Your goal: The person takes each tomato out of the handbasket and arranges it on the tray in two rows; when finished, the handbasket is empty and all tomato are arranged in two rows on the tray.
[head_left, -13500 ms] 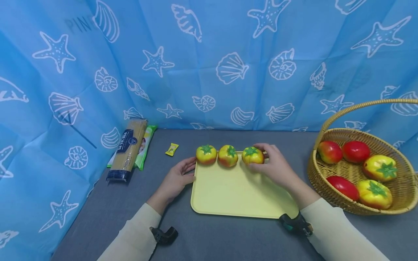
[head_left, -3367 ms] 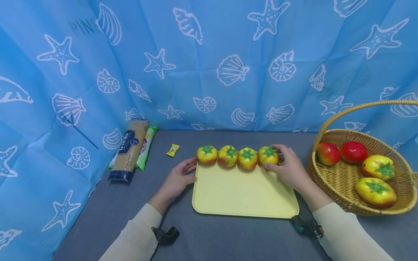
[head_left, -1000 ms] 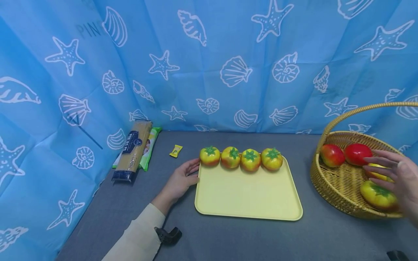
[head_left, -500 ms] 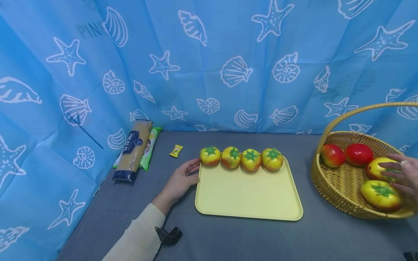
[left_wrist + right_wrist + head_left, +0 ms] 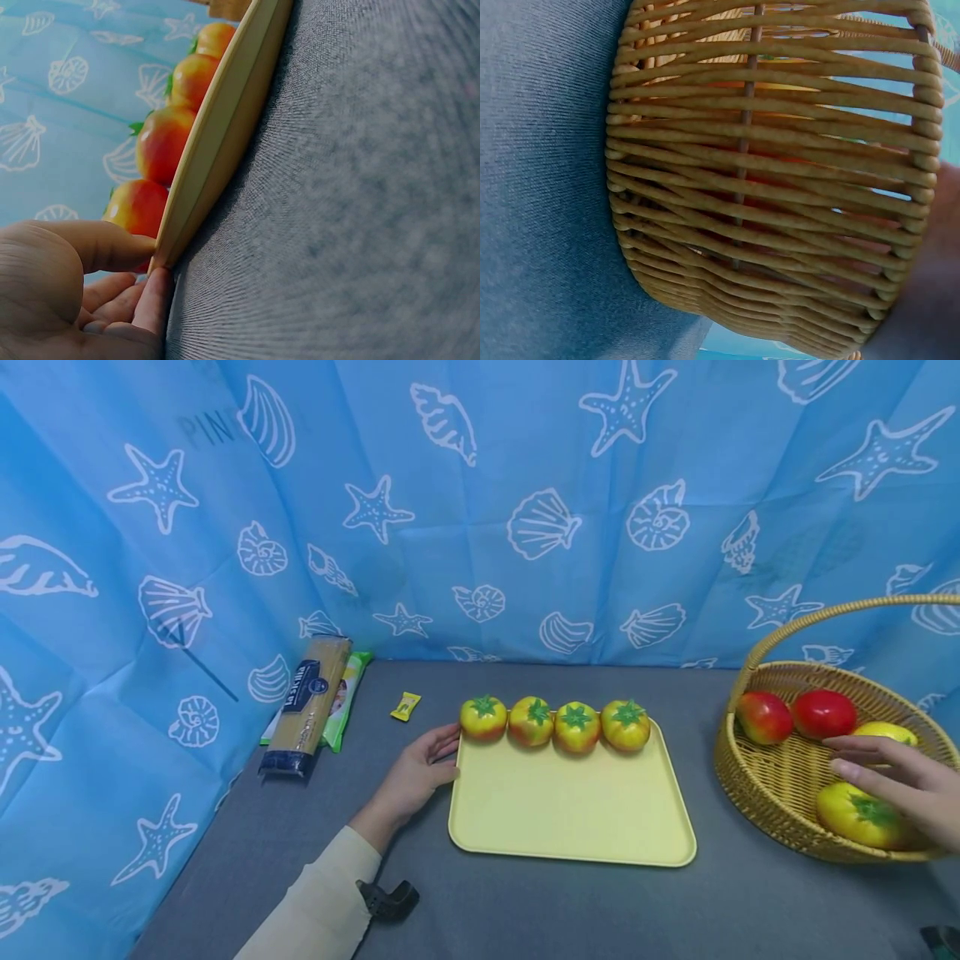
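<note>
My left hand (image 5: 416, 772) pinches the left rim of a pale yellow tray (image 5: 570, 810); in the left wrist view, thumb and fingers (image 5: 124, 247) meet at that rim. Several yellow-and-red tomatoes (image 5: 576, 728) with green star-shaped tops stand in a row along the tray's far edge. Over the right side of a wicker basket (image 5: 757, 802) reaches my right hand (image 5: 900, 777), fingers extended left. Its thumb lies over a yellow tomato (image 5: 855, 817), partly covering it. Another yellow tomato (image 5: 888, 731) shows behind the fingers. In the right wrist view, the basket wall (image 5: 780, 172) hides most of this hand.
Two red mango-like fruits (image 5: 823, 713) lie at the back of the basket, under its arched handle (image 5: 832, 610). A pasta packet (image 5: 307, 702) overlaps a green packet (image 5: 343, 702) at the back left. Near the tray is a small yellow wrapped sweet (image 5: 406, 706).
One tomato joined the row after 13.5 s ago and another was set down since 3.4 s ago. My right hand moved to the basket; its front tomato shifted slightly left. My left hand stays at the rim.
</note>
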`<action>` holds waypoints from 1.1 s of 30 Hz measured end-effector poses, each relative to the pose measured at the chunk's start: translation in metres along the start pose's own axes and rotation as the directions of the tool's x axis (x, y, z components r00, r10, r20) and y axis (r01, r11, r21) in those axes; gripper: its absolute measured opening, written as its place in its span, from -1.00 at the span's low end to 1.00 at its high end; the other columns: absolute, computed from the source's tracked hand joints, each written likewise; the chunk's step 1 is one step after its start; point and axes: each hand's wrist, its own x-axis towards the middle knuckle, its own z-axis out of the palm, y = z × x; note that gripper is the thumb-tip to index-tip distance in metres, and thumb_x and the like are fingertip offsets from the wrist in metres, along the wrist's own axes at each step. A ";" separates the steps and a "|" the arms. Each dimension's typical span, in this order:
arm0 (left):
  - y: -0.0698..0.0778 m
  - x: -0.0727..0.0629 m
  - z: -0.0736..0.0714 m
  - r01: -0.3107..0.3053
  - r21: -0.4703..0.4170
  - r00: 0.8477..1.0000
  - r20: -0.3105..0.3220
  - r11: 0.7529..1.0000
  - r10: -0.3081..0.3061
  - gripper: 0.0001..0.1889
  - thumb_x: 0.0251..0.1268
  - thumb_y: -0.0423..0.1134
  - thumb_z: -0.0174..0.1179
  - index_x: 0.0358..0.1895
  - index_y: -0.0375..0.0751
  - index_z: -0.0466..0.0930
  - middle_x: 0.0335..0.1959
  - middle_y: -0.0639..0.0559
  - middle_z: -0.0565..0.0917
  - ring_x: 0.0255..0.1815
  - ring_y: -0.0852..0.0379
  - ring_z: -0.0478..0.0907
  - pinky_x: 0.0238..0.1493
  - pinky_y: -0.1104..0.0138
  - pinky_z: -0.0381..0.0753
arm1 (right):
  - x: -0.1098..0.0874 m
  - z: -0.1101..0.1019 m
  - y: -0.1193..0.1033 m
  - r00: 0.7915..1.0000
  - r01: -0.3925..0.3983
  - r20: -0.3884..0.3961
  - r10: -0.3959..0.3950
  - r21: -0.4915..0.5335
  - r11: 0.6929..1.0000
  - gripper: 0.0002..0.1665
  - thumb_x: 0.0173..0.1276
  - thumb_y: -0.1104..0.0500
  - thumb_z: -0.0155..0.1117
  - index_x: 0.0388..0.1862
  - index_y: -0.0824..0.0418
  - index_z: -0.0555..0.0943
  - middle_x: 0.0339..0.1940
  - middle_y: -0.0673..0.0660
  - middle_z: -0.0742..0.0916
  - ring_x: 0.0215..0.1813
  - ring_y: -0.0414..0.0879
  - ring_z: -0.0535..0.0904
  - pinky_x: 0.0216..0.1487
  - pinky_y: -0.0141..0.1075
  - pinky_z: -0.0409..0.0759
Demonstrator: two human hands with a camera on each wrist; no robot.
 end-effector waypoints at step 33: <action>0.000 0.000 0.001 0.009 0.014 1.000 -0.012 1.000 -0.009 -0.23 0.36 -0.56 0.26 0.66 -0.37 0.30 0.61 -0.21 0.42 0.58 -0.16 0.39 0.45 0.09 0.56 | -0.003 0.006 0.016 0.996 0.080 -0.030 -0.082 -0.079 0.994 -0.26 0.50 0.09 0.54 0.43 0.51 0.49 0.32 0.60 0.53 0.20 0.37 0.48 -0.16 -0.20 0.66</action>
